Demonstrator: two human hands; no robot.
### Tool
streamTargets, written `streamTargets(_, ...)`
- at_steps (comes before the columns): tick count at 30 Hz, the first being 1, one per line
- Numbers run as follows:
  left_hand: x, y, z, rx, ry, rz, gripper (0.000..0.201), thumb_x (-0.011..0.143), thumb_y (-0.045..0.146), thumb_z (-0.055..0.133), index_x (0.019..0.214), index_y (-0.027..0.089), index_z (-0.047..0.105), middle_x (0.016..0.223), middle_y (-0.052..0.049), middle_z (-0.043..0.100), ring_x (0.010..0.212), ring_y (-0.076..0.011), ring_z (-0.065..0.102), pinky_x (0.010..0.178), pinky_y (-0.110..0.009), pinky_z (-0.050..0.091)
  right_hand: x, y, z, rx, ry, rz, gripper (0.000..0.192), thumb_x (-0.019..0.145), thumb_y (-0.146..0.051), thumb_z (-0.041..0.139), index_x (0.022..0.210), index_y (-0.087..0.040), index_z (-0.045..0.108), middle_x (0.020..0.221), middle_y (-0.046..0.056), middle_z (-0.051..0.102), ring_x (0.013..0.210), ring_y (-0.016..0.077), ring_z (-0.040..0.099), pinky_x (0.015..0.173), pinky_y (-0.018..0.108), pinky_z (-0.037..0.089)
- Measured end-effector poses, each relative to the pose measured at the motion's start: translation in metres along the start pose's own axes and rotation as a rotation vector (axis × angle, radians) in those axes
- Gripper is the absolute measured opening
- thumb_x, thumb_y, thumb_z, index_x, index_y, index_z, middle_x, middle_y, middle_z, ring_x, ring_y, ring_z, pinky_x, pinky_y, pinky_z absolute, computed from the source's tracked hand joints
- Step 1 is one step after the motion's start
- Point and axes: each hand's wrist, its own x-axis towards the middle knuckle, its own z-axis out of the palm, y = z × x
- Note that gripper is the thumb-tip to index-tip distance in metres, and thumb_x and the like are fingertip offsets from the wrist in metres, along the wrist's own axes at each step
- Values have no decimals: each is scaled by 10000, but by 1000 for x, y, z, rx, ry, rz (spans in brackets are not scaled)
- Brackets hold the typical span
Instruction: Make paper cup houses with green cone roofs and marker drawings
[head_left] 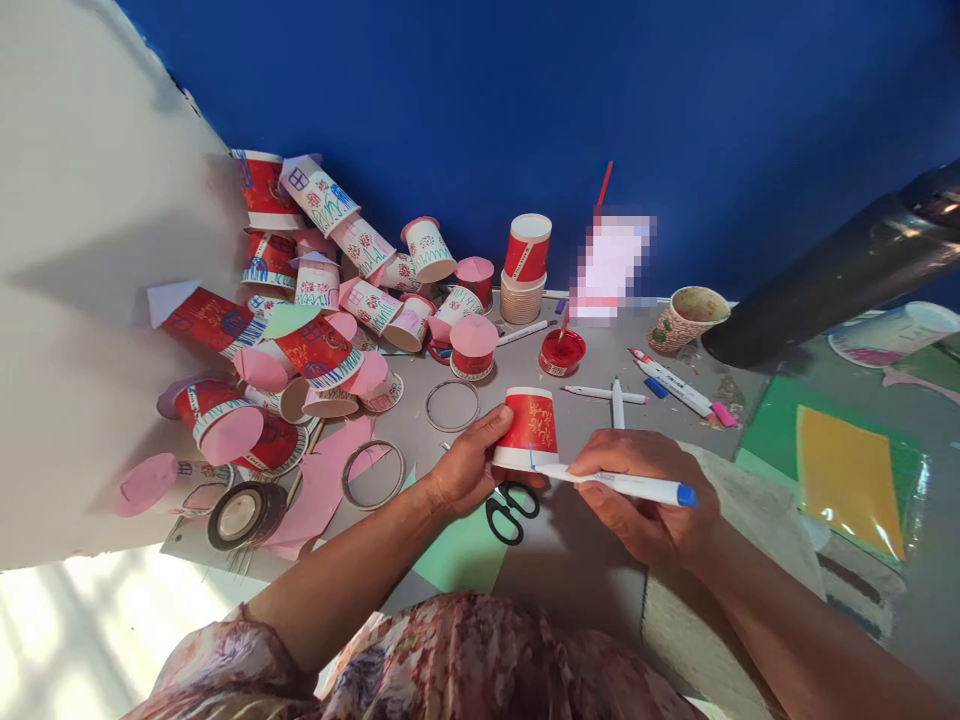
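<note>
Red paper cup (528, 428) held upside down just above the bench (585, 560), left hand (469, 468) curled round its side near the white rim; right hand (645, 495) closed on a blue-capped marker (615, 484), tip at the rim. Probably light, thin-walled, easily crushed. Best gripped gently at the stiffer rolled rim or base.

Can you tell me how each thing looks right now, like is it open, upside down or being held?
red paper cup: upside down, held by the left hand.
marker: uncapped, held by the right hand, tip at the cup's rim.
scissors: lying closed on the table.
red paint pot: open, brush standing in it.
tape roll: lying flat.
decorated cups: heaped, mostly tipped over.
</note>
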Motion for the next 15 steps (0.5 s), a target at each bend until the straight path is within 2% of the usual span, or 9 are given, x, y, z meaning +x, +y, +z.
streamTargets(5,0,1,1,-3,-26,-15,400,930,459,659,1113,103,657,882,-134,770,670,-245,740,615,-377,635,1,2,0,-14,30,6,181,909,-151,569,1015,-276,643,741,22,745,585,209,695,520,333,553)
streamTargets(10,-1,0,1,-16,-36,-17,372,930,431,657,1102,101,664,931,-150,772,775,-283,762,635,-395,642,0,5,3,-23,57,-16,252,904,-121,569,1078,-285,648,752,23,757,612,218,709,534,342,570)
streamTargets(15,0,0,1,-47,-37,-3,319,915,388,682,1071,110,683,959,-140,774,798,-273,761,669,-381,640,-1,7,5,-65,106,-68,215,908,-116,602,1076,-234,664,763,42,752,629,206,705,546,324,565)
